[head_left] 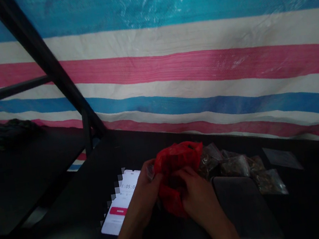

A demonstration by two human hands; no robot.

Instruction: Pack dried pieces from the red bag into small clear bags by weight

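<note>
A crumpled red plastic bag (179,156) is held up over the black table, its mouth facing me. My left hand (145,184) is closed on the bag's left edge, and a bit of clear plastic (150,172) shows by its fingers. Curled fingers of my right hand (196,188) reach into the mouth of the bag, their tips hidden, so what they pinch cannot be made out. Several small clear bags of brown dried material (236,166) lie just beyond my right hand. Beside my right wrist is a dark flat-topped device (243,207), possibly a scale.
A lit phone (118,213) showing a timer lies left of my left forearm. A flat clear bag (282,157) rests at the right. Behind the table (83,212) hangs a striped tarp (183,63); a black metal frame (52,72) rises at the left.
</note>
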